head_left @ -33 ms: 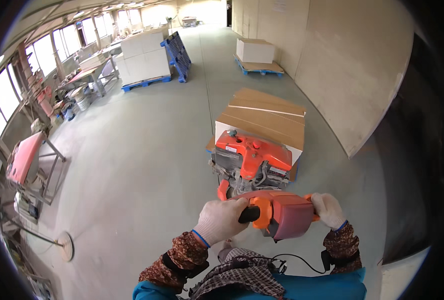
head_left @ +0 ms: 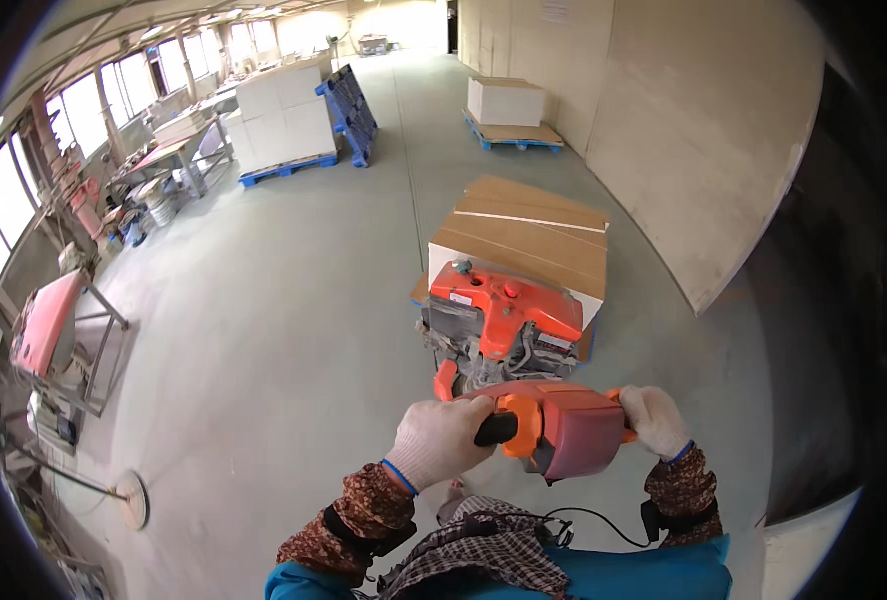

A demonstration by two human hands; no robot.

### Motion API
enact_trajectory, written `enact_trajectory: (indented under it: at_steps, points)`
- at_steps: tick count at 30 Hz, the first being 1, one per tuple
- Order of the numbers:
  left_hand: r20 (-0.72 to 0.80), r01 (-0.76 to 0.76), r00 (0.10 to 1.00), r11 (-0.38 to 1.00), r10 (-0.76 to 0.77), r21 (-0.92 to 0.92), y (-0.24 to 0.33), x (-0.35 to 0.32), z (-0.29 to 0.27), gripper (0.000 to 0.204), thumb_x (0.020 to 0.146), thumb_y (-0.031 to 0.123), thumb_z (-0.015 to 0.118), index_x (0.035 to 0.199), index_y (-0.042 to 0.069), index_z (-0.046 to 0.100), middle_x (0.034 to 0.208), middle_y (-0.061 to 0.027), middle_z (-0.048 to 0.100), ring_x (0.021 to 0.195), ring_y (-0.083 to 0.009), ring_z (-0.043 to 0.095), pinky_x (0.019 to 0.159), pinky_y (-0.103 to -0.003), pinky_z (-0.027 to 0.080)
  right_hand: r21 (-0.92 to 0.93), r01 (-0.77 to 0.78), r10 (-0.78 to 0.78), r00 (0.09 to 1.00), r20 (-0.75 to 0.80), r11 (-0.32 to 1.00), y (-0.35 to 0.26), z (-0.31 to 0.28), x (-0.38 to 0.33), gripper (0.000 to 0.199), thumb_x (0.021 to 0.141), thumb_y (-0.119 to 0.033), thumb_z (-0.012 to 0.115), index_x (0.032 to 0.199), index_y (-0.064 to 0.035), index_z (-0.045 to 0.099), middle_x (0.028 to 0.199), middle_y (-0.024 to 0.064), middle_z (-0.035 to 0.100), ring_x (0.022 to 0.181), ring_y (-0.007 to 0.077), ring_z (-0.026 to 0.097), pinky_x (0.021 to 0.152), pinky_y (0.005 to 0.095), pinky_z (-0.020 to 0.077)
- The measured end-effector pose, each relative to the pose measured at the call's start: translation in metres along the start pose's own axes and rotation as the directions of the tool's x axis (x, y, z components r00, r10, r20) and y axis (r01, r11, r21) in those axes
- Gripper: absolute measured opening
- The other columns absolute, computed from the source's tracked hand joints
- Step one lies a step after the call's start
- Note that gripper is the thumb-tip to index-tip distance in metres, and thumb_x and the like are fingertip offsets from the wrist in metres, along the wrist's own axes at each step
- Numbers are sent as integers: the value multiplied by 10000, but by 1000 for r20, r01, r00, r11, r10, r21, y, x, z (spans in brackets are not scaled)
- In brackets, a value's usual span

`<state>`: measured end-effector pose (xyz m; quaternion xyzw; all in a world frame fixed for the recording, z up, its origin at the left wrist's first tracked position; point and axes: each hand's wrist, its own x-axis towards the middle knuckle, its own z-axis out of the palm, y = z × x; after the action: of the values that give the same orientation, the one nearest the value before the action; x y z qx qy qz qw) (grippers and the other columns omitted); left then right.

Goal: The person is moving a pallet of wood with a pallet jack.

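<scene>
Both of my hands wear white knitted gloves and hold the red and orange control head [head_left: 582, 430] of a powered pallet truck. My left hand [head_left: 442, 440] is wrapped round the black grip at its left side. At the other end, my right hand [head_left: 654, 420] closes on the orange handle part; some of its fingers are hidden. Beyond the head is the truck's orange and grey body [head_left: 504, 312]. In front of that body sits a white load with brown cardboard [head_left: 524, 235] on top, its pallet mostly hidden.
Ahead on the left, large white boxes [head_left: 284, 120] stand on a blue pallet beside a tilted blue pallet [head_left: 350, 115]. A low white stack [head_left: 507, 103] rests on another pallet near the right wall [head_left: 704, 130]. A red-topped table [head_left: 49, 325] and round-based stand [head_left: 136, 500] line the left.
The surroundings have shifted very slightly left in view. My hands keep the same hold on the control head.
</scene>
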<state>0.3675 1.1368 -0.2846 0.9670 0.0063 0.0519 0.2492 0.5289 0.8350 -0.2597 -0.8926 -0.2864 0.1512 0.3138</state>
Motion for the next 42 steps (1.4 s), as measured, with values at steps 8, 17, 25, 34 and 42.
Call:
enact_trajectory:
  at_steps: [8, 17, 25, 34, 42]
  points:
    - [-79, -132, 988, 991, 132, -2, -106, 13, 12, 303, 822, 338, 753, 1028, 144, 643, 837, -62, 693, 766, -313, 712, 651, -449, 559, -87, -63, 60, 998, -34, 994, -19, 77, 37, 704, 1078, -550, 304, 1045, 8, 731, 693, 146, 641, 661, 302, 620, 663, 416, 483]
    - [29, -232, 972, 972, 233, -30, -211, 1, -13, 294, 848, 319, 725, 1028, 110, 623, 861, -91, 708, 823, -314, 726, 707, -463, 572, 248, -49, 97, 978, -186, 968, -78, 182, 45, 691, 1087, -536, 359, 1033, 53, 715, 631, 78, 567, 613, 176, 522, 610, 349, 452]
    - [92, -393, 913, 917, 397, -59, -319, -21, -44, 293, 808, 308, 747, 1015, 114, 675, 876, -80, 711, 815, -319, 721, 709, -451, 579, 207, -147, 212, 917, -337, 967, -155, 292, 38, 767, 1077, -606, 340, 1022, 56, 723, 665, 95, 621, 644, 173, 568, 604, 352, 467]
    - [149, -492, 856, 869, 495, -57, -421, -18, -70, 284, 794, 286, 746, 1018, 124, 682, 870, -89, 719, 829, -310, 728, 727, -449, 579, 148, -266, 304, 825, -476, 953, -221, 386, 65, 761, 1070, -607, 351, 1006, 60, 711, 662, 159, 602, 640, 223, 597, 623, 376, 485]
    - [124, -512, 844, 853, 522, -104, -502, -59, -103, 274, 774, 256, 757, 1009, 133, 689, 859, -104, 724, 815, -324, 726, 723, -464, 572, 71, -356, 332, 758, -561, 932, -286, 482, 66, 689, 1077, -523, 373, 811, 56, 632, 611, 204, 514, 576, 370, 525, 583, 442, 438]
